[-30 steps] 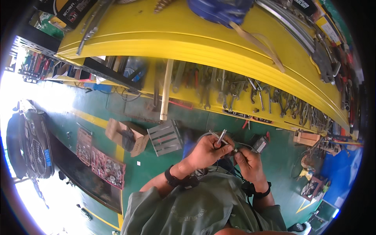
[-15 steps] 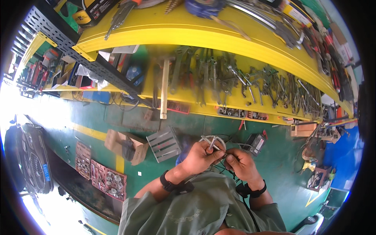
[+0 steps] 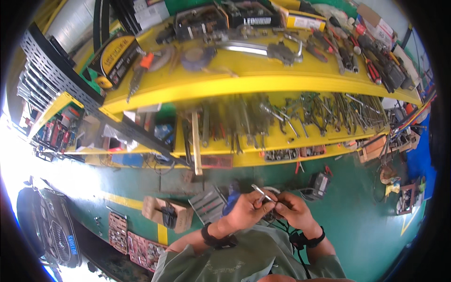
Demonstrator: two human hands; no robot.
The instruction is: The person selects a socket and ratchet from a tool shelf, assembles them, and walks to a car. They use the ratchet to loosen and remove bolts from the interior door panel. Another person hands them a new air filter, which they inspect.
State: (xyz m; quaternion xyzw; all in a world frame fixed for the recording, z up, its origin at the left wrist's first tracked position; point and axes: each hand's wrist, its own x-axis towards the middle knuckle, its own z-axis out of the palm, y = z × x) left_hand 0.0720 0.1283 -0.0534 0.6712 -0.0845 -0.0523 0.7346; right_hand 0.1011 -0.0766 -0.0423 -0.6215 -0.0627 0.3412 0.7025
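Observation:
My left hand point(image 3: 245, 210) is closed round a shiny metal rod-shaped tool point(image 3: 259, 191), whose silver end sticks up past the fingers. Its exact kind is hidden by the grip. Close against it, my right hand point(image 3: 297, 211) is pinched, thumb and fingertips meeting at the left thumb. Whatever small thing lies in that pinch does not show. Both hands are in front of my chest, short of the yellow shelf point(image 3: 188, 85). Dark cords point(image 3: 284, 226) hang below the right hand. Each wrist wears a black band.
Wrenches point(image 3: 310, 113) fill the lower shelf, where a hammer's wooden handle point(image 3: 196, 145) juts over the edge. Pliers and boxes crowd the upper shelf. On the green floor are a cardboard box point(image 3: 185, 220), a grey slatted panel point(image 3: 206, 205), a battery point(image 3: 317, 185) and socket cases point(image 3: 141, 249). A car point(image 3: 56, 228) stands left.
The view has tilted up, showing more of the upper shelf. Two crossing metal rods showed at my left hand before; now one stands out. My hands remain together.

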